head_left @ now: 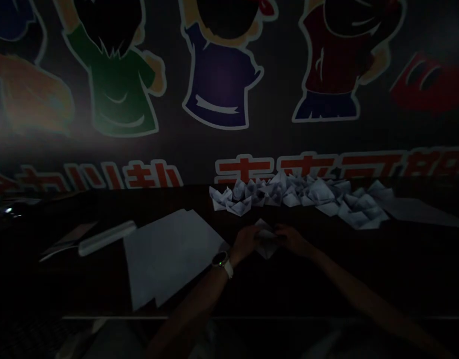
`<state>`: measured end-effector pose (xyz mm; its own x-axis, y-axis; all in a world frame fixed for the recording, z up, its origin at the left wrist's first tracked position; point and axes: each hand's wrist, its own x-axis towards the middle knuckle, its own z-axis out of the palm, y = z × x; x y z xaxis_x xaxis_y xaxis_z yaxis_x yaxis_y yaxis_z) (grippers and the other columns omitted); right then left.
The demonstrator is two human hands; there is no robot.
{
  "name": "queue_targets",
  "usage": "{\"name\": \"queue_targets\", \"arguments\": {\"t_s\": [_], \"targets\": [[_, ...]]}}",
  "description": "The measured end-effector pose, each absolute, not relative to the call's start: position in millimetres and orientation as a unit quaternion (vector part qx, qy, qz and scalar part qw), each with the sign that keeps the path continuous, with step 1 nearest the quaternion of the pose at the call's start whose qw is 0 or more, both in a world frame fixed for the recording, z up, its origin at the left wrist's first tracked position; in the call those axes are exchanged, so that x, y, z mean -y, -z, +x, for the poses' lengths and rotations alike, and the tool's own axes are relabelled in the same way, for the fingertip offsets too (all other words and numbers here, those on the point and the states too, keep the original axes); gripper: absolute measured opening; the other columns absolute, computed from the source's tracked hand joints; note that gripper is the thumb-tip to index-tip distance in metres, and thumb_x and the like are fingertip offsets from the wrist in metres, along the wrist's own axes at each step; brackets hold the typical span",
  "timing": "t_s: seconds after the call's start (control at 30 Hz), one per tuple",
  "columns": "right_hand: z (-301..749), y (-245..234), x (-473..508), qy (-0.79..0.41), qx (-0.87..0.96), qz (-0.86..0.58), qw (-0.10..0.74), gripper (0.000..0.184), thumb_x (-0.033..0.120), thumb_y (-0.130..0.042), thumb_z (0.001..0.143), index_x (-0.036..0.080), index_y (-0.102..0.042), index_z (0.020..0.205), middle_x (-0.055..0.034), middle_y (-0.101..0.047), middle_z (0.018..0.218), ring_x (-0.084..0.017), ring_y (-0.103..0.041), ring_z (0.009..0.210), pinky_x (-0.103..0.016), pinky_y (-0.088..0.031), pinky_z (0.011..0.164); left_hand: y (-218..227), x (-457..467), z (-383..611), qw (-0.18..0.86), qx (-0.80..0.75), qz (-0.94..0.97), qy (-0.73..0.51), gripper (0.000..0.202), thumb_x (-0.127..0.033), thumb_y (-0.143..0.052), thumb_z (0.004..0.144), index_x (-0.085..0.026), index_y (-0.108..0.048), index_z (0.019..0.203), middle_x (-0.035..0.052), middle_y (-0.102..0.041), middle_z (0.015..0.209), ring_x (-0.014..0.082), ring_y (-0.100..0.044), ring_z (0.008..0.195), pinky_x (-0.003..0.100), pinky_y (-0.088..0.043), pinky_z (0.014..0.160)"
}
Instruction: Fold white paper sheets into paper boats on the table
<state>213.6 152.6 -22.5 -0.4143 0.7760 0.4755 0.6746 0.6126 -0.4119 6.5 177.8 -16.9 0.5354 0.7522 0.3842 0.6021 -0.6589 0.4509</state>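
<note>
Pinching the half-folded paper [266, 243] between our left hand [246, 243] and right hand [292, 239], we grasp it from both sides low over the dark tabletop [364, 264]. Blank sheets [169, 254] lie just beside our left wrist, and a heap of folded paper boats [297, 195] sits beyond, along the far edge. In this dim light we judge a crease could land crooked, or opposing pulls could tear the paper.
</note>
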Motion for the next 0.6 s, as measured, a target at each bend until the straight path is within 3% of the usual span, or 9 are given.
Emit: {"name": "queue_targets", "arguments": {"t_s": [0.17, 0.3, 0.4, 0.5, 0.6], "targets": [[215, 20, -153, -0.089, 0.824, -0.461, 0.318, 0.025, 0.032, -0.047, 0.085, 0.020, -0.068, 0.082, -0.0068, -0.066, 0.088, -0.020, -0.061, 0.083, -0.030, -0.044, 0.075, 18, -186, 10, 0.149, -0.411, 0.852, -0.287, 0.023, -0.022, -0.057, 0.075, -0.016, -0.058, 0.097, 0.0063, -0.062, 0.100, 0.0205, -0.056, 0.095, 0.031, -0.042, 0.085], [212, 20, -155, -0.066, 0.782, -0.534, 0.314, 0.023, 0.034, -0.048, 0.083, 0.021, -0.067, 0.087, -0.0066, -0.068, 0.089, -0.022, -0.062, 0.084, -0.032, -0.044, 0.075, 14, -193, 11, 0.182, -0.444, 0.837, -0.264, 0.018, -0.033, -0.053, 0.079, -0.015, -0.057, 0.081, 0.0038, -0.060, 0.081, 0.0183, -0.057, 0.077, 0.028, -0.043, 0.072], [206, 23, -156, -0.042, 0.749, -0.586, 0.306, 0.024, 0.035, -0.046, 0.083, 0.020, -0.064, 0.090, -0.0068, -0.068, 0.090, -0.022, -0.062, 0.084, -0.031, -0.044, 0.073, 10, -196, 11, 0.191, -0.439, 0.825, -0.300, 0.017, -0.032, -0.049, 0.082, -0.016, -0.053, 0.087, 0.0005, -0.058, 0.078, 0.0149, -0.055, 0.072, 0.026, -0.041, 0.067], [201, 24, -155, -0.020, 0.738, -0.607, 0.293, 0.019, 0.029, -0.045, 0.084, 0.019, -0.060, 0.088, -0.0064, -0.066, 0.090, -0.019, -0.061, 0.082, -0.028, -0.042, 0.072, 10, -197, 13, 0.168, -0.436, 0.831, -0.302, 0.011, -0.024, -0.046, 0.083, -0.017, -0.051, 0.090, 0.0000, -0.058, 0.079, 0.0140, -0.054, 0.073, 0.025, -0.041, 0.067], [198, 24, -154, -0.004, 0.738, -0.612, 0.285, 0.015, 0.025, -0.043, 0.084, 0.019, -0.056, 0.085, -0.0063, -0.064, 0.088, -0.017, -0.059, 0.081, -0.026, -0.040, 0.069, 13, -196, 17, 0.122, -0.445, 0.838, -0.292, 0.012, -0.019, -0.041, 0.084, -0.016, -0.052, 0.087, 0.0043, -0.058, 0.087, 0.0168, -0.053, 0.084, 0.030, -0.041, 0.076]]}}
